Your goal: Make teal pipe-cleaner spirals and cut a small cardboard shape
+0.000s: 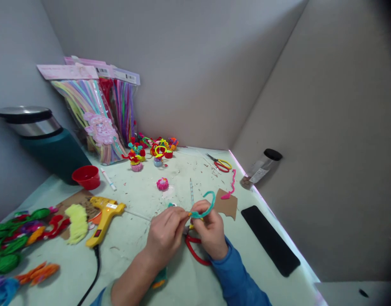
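Pinch grip on both sides: left hand (165, 229) has thumb and fingertips closed on a small orange bit (189, 214), right hand (211, 231) nips the teal fuzzy stem (212, 205) right beside it. Stem is up off the table (128, 263), between the 2 hands, free end curled up and over the right fingers. Can't tell if orange and teal are joined; fingertips cover the contact. Handling guess: near weightless, soft pile over a bendy wire core, so it should keep whatever curve it's given. Not slippery, not really fragile, but pile likely crushes and the tip may poke. Best hold: fingertips close to the orange end, leave the curl alone. Edges: red-handled scissors (195, 250) lie right under the right hand, so dropping the wrist bumps them. Pencil-like stick (192, 191) just beyond the fingertips; cardboard piece (226, 204) just right of the hand. Farther left, yellow glue gun (106, 216), nozzle possibly hot, with its glue stick (138, 213) poking toward the left hand and a cord (95, 272) running to the near side. Black slab (270, 240) sits by the right table edge. Most room: straight up, or near-left between cord and left forearm.
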`<state>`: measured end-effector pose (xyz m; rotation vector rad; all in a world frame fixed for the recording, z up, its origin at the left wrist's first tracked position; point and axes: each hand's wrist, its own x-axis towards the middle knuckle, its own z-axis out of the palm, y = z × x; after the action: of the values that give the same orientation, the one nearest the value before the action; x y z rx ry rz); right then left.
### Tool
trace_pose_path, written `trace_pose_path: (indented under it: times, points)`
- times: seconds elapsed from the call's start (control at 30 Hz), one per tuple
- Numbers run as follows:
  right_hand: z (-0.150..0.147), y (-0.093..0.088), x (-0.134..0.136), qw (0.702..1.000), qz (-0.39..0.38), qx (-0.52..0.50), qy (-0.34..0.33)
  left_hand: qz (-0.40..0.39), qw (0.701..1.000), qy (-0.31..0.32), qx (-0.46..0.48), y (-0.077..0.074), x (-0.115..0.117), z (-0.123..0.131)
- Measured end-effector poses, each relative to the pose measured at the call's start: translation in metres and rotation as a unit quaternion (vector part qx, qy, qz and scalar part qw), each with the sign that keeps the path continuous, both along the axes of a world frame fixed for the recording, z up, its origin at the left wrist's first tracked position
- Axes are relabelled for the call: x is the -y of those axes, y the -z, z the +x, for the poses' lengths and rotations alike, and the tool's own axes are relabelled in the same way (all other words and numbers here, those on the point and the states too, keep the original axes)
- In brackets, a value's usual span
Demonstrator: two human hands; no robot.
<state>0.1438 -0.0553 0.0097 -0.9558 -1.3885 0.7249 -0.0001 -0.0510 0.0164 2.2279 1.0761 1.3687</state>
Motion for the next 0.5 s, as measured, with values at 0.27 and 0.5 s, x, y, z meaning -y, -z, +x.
trace_pose_path:
  times: [0.27,0.5]
  points:
    - [0.003,-0.002,-0.001,0.984,-0.144,-0.077,-0.078,-0.257,0.963,0.043,0.073,-0.013,-0.006,-0.001]
    - [0.009,-0.003,-0.002,0.997,-0.005,0.066,-0.033,-0.35,0.932,0.056,0.082,-0.012,-0.011,-0.001]
